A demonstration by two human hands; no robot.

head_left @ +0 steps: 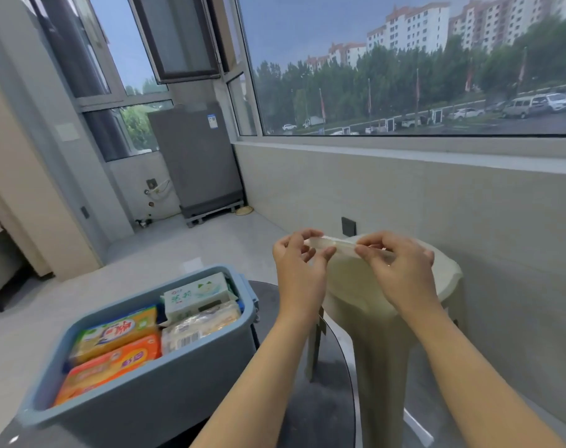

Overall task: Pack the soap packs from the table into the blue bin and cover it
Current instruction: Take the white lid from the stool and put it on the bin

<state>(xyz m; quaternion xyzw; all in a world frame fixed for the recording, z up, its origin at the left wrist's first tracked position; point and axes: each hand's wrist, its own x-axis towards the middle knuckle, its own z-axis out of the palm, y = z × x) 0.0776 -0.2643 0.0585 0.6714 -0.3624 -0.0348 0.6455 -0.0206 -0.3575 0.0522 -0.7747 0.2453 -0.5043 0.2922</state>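
Note:
The blue bin (152, 396) stands uncovered on the dark round table (323, 402) at lower left. Inside lie several soap packs: an orange one (113, 367), a yellow one (116, 331), a white-green one (194, 294) and a clear-wrapped one (199, 326). To the right of the bin, above a cream stool, my left hand (299, 257) and my right hand (399, 258) both pinch a thin pale flat lid (338, 244), seen edge-on and held level. Most of the lid is hidden by my fingers.
A cream plastic stool (382, 334) stands right of the table, close to the low wall under the big window. A grey appliance (194, 156) sits in the far corner. Pale floor lies beyond the bin.

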